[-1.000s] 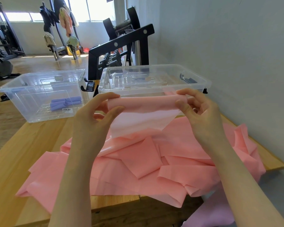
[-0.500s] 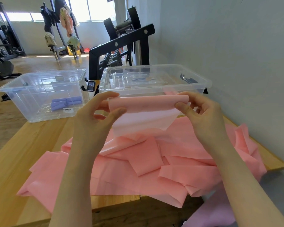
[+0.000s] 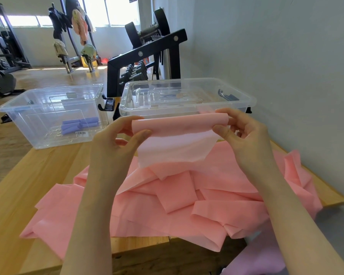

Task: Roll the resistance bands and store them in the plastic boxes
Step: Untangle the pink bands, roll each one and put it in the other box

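A long pink resistance band (image 3: 177,139) lies in loose folds across the wooden table (image 3: 28,175). Its upper end is lifted and curled over into the start of a roll. My left hand (image 3: 115,143) pinches the left end of that roll and my right hand (image 3: 244,135) pinches the right end, both raised above the pile. Behind my hands stands a clear plastic box (image 3: 187,108) with a lid lying on it. To the left is a second clear box (image 3: 18,120) with rolled purple bands (image 3: 78,125) inside.
A grey wall runs close along the table's right side. A black dumbbell rack (image 3: 145,56) stands behind the boxes, with gym machines farther back on the left. A purple band (image 3: 256,261) hangs below the table's near right corner.
The folded top edge of the pink band has been turned over a little more between my fingers. The pile on the table has barely shifted.
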